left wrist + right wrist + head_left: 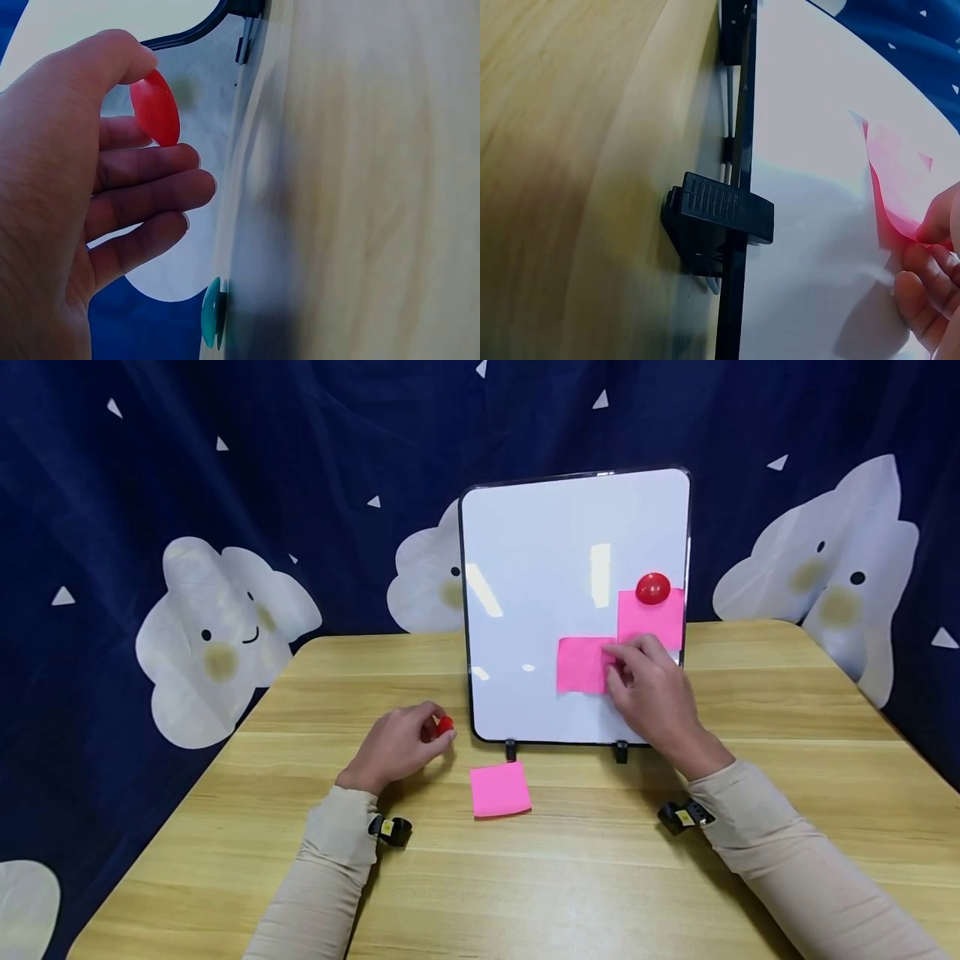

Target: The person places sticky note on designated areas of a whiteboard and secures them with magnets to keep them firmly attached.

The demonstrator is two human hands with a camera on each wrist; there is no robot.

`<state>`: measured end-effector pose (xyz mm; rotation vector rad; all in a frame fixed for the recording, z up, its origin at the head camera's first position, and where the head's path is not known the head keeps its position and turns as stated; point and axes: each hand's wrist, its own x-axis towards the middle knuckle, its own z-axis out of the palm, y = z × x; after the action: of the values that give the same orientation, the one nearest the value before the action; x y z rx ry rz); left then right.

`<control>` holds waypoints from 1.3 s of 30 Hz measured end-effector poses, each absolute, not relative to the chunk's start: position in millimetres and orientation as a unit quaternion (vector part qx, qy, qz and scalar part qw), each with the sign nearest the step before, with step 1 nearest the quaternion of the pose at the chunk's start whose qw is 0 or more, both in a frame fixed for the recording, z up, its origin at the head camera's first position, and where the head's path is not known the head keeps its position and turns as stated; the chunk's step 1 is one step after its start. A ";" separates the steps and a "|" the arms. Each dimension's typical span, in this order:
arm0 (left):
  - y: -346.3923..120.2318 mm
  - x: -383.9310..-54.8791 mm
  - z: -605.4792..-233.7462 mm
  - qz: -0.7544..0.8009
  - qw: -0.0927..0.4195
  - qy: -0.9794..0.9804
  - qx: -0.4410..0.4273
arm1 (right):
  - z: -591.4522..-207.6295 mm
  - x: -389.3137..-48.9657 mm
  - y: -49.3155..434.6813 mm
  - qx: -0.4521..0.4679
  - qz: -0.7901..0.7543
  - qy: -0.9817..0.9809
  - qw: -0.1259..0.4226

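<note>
Between thumb and fingers of my left hand (397, 743) is a round red magnet (446, 725), held just above the table left of the whiteboard (525, 543). My right hand (660, 693) pinches the right edge of a pink sticky note (579, 665) that lies against the lower right of the board. In the right wrist view, this pink note (896, 176) curls slightly off the white surface. A larger-looking red magnet (653, 588) sits on the top edge of a second pink note (637, 614) at the board's right side, partly behind the right hand.
Another pink note (500, 790) lies on the wooden table (570, 877) before the board. Black clip feet (621, 752) support the board's lower edge. A green magnet (214, 311) shows near the left hand in the left wrist view. Behind hangs a dark blue curtain (337, 435).
</note>
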<state>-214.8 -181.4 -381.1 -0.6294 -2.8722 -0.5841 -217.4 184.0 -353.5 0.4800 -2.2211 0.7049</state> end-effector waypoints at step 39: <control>-149.3 -215.5 -360.0 -0.398 0.139 -0.875 -0.237 | -357.9 -219.0 187.4 0.194 0.255 -0.867 0.381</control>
<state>-215.5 -149.3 -360.0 -0.6859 -2.5305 -1.1502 -219.0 187.4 -357.9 0.4954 -2.2142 0.6506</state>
